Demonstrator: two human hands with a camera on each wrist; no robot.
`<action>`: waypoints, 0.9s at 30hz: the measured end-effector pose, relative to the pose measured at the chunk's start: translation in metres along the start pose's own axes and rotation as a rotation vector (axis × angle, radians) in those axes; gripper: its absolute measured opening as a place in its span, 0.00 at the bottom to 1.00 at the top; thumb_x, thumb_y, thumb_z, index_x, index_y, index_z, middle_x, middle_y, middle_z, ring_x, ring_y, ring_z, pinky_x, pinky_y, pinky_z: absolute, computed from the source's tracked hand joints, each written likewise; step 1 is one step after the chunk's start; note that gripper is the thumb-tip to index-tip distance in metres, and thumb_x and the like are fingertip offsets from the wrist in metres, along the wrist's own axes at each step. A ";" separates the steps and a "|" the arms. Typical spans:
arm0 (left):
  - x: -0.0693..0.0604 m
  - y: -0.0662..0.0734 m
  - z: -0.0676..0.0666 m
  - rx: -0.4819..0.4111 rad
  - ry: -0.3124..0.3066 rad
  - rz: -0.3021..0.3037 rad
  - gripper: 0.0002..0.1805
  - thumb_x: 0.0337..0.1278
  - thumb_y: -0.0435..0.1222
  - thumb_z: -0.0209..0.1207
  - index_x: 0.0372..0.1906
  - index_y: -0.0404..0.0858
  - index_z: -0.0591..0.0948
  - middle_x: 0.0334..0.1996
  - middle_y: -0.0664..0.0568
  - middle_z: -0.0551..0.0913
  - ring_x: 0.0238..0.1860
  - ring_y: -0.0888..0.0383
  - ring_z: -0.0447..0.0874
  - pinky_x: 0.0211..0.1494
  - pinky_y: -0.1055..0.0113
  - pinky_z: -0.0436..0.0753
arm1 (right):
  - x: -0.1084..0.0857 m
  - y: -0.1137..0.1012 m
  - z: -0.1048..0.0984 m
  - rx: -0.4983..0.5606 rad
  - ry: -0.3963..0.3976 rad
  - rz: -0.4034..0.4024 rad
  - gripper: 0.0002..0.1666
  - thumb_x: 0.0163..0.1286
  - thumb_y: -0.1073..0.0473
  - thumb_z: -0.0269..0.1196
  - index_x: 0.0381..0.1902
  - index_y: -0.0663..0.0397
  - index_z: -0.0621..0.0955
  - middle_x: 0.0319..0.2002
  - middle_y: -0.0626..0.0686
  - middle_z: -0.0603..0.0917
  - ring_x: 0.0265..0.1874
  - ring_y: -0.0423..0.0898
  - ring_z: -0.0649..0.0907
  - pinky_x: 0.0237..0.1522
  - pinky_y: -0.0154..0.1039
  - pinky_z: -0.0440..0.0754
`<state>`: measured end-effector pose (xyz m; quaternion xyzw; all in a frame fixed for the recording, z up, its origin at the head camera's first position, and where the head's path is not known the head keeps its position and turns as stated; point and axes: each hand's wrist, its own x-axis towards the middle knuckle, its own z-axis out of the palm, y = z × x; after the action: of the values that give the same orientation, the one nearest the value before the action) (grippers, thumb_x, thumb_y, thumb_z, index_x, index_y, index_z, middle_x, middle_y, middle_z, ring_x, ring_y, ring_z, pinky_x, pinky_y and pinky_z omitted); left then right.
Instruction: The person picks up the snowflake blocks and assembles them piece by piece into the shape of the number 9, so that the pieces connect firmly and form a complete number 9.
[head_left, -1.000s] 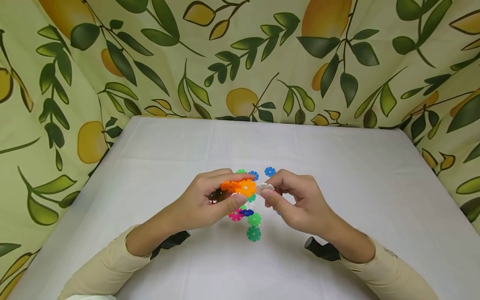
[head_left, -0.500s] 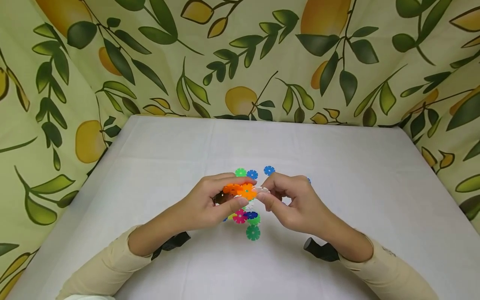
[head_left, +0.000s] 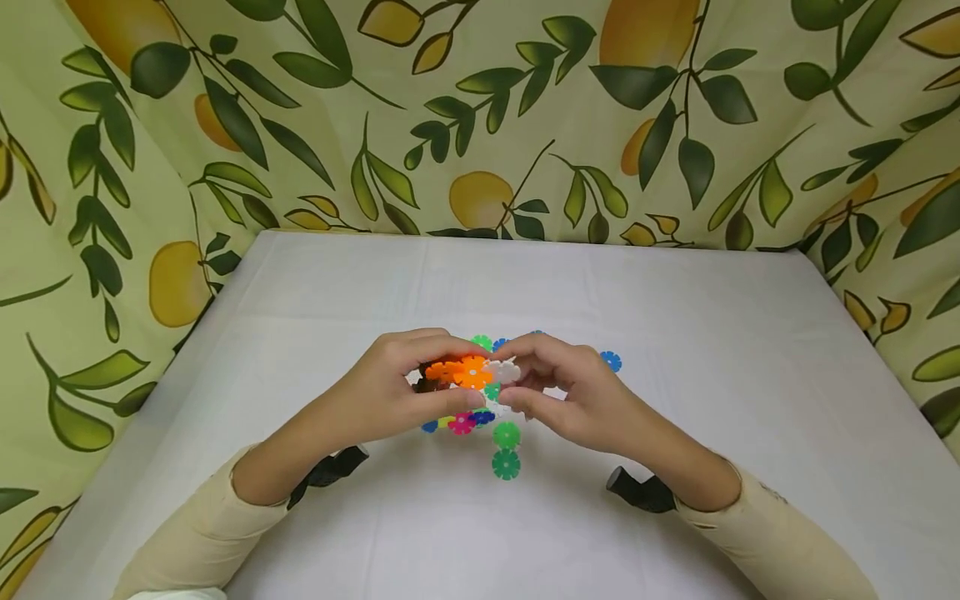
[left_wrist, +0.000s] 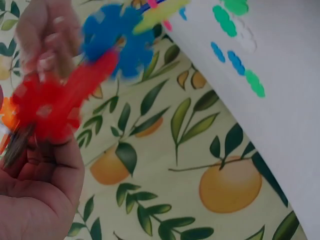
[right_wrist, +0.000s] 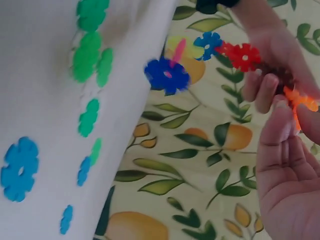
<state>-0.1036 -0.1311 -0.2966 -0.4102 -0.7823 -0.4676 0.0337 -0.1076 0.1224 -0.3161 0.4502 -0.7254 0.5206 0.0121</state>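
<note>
My left hand (head_left: 397, 379) grips a chain of joined plastic snowflake discs above the table. In the head view, an orange disc (head_left: 472, 372) shows between its thumb and index finger, with a white disc (head_left: 506, 371) at the chain's right end. My right hand (head_left: 573, 383) curls its fingers and thumb about that white disc; the exact contact is partly hidden. A brown disc (right_wrist: 280, 76) sits among the fingers in the right wrist view. From there the chain runs through a red disc (right_wrist: 245, 57), a blue one (right_wrist: 209, 45) and a yellow one to a dark blue disc (right_wrist: 167, 75).
Loose snowflake discs lie on the white table (head_left: 337, 283) under and around the hands. Among them are a green disc (head_left: 506, 464) nearer the front and a blue disc (head_left: 611, 362) to the right. A patterned cloth (head_left: 480, 125) hangs behind the table.
Both hands have shifted slightly left with the chain. The right thumb and index finger have spread from a tight pinch on the white disc, which now shows more fully beside the orange one.
</note>
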 end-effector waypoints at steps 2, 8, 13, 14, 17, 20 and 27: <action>0.000 0.000 -0.005 0.019 0.014 -0.013 0.19 0.54 0.34 0.73 0.53 0.39 0.85 0.39 0.60 0.84 0.33 0.61 0.77 0.33 0.68 0.80 | 0.002 0.009 -0.001 -0.069 -0.052 0.046 0.19 0.64 0.73 0.68 0.52 0.60 0.79 0.38 0.48 0.85 0.32 0.41 0.84 0.32 0.37 0.85; -0.003 0.002 -0.013 0.058 0.002 -0.059 0.18 0.61 0.33 0.65 0.56 0.39 0.83 0.44 0.58 0.84 0.38 0.61 0.79 0.38 0.66 0.83 | 0.000 0.038 0.002 -0.447 -0.423 0.200 0.17 0.72 0.67 0.62 0.57 0.56 0.82 0.54 0.49 0.84 0.54 0.47 0.81 0.54 0.42 0.81; -0.004 0.003 -0.016 0.082 -0.014 -0.062 0.14 0.64 0.31 0.59 0.53 0.39 0.83 0.46 0.59 0.83 0.40 0.61 0.78 0.36 0.65 0.83 | -0.005 0.046 0.004 -0.644 -0.529 0.274 0.19 0.70 0.63 0.65 0.59 0.58 0.82 0.58 0.54 0.83 0.57 0.54 0.80 0.60 0.48 0.77; -0.004 0.003 -0.016 0.087 -0.018 -0.060 0.14 0.64 0.31 0.58 0.52 0.40 0.83 0.45 0.59 0.82 0.38 0.62 0.78 0.35 0.66 0.82 | -0.005 0.046 0.003 -0.679 -0.519 0.274 0.19 0.69 0.63 0.66 0.58 0.59 0.82 0.57 0.55 0.83 0.57 0.55 0.80 0.60 0.49 0.77; -0.003 0.002 -0.016 0.087 -0.028 -0.065 0.10 0.65 0.32 0.56 0.48 0.42 0.83 0.40 0.61 0.81 0.30 0.62 0.76 0.30 0.67 0.78 | -0.005 0.048 0.003 -0.751 -0.481 0.236 0.17 0.65 0.64 0.69 0.53 0.58 0.84 0.49 0.55 0.86 0.51 0.55 0.82 0.56 0.48 0.79; -0.002 0.002 -0.013 0.086 -0.036 -0.080 0.08 0.66 0.34 0.57 0.46 0.43 0.83 0.38 0.61 0.80 0.28 0.62 0.74 0.28 0.67 0.77 | -0.006 0.050 0.007 -0.781 -0.503 0.163 0.17 0.67 0.61 0.69 0.54 0.51 0.85 0.47 0.54 0.84 0.49 0.53 0.81 0.52 0.45 0.81; -0.002 0.003 -0.011 0.085 -0.037 -0.093 0.06 0.66 0.36 0.59 0.45 0.43 0.82 0.42 0.60 0.82 0.36 0.62 0.78 0.32 0.67 0.82 | -0.008 0.052 0.014 -0.782 -0.481 0.107 0.11 0.65 0.63 0.71 0.45 0.48 0.89 0.35 0.49 0.79 0.35 0.45 0.76 0.37 0.36 0.77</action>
<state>-0.1038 -0.1399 -0.2892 -0.3804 -0.8200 -0.4274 0.0147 -0.1311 0.1192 -0.3647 0.4817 -0.8718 0.0884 -0.0146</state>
